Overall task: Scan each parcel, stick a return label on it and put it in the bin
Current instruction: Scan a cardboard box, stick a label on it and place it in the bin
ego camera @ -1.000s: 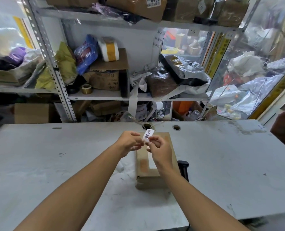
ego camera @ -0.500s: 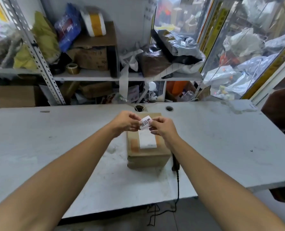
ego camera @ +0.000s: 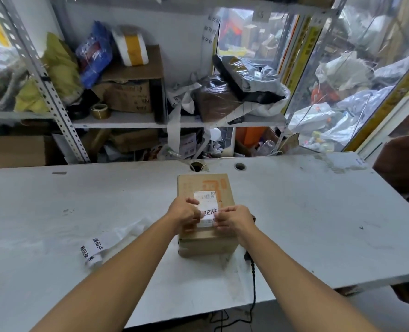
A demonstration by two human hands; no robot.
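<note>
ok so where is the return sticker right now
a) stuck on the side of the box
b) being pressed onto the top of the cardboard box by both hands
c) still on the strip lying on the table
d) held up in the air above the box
b: the return sticker lies flat on top of the cardboard box, just below its shipping label, with the left hand and right hand at either end of it.

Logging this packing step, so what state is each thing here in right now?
Parcel: closed, flat on table.
Return label: being laid on the parcel top.
Left hand: fingers on label.
Right hand: fingers on label.
Label strip: loose on table.
</note>
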